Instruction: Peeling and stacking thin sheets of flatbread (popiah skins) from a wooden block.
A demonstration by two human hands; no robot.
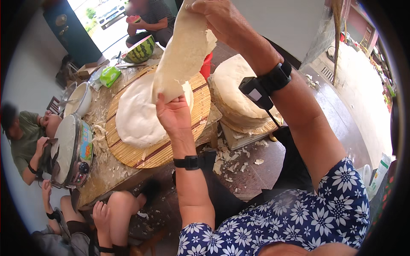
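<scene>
A thin, pale sheet of flatbread (184,54) hangs folded between my two hands, its right edge ragged. My right hand (216,14) grips its upper end, high at the top of the view. Lower down, my left hand (173,110) pinches the bottom end between thumb and fingers, palm up. Beneath it, another white flatbread (137,118) lies on a round slatted bamboo mat (123,156), partly covered by the sheet and my left hand. To the right stands a thick stack of round flatbreads (240,92), just below my right forearm.
A round electric griddle (69,150) coated with batter stands at the left, where a person holds a spreading blade. A white bowl (80,99), a green packet (110,76) and a cut watermelon (140,50) sit along the table. Dough scraps (230,166) litter the floor. Another person sits beyond, holding watermelon.
</scene>
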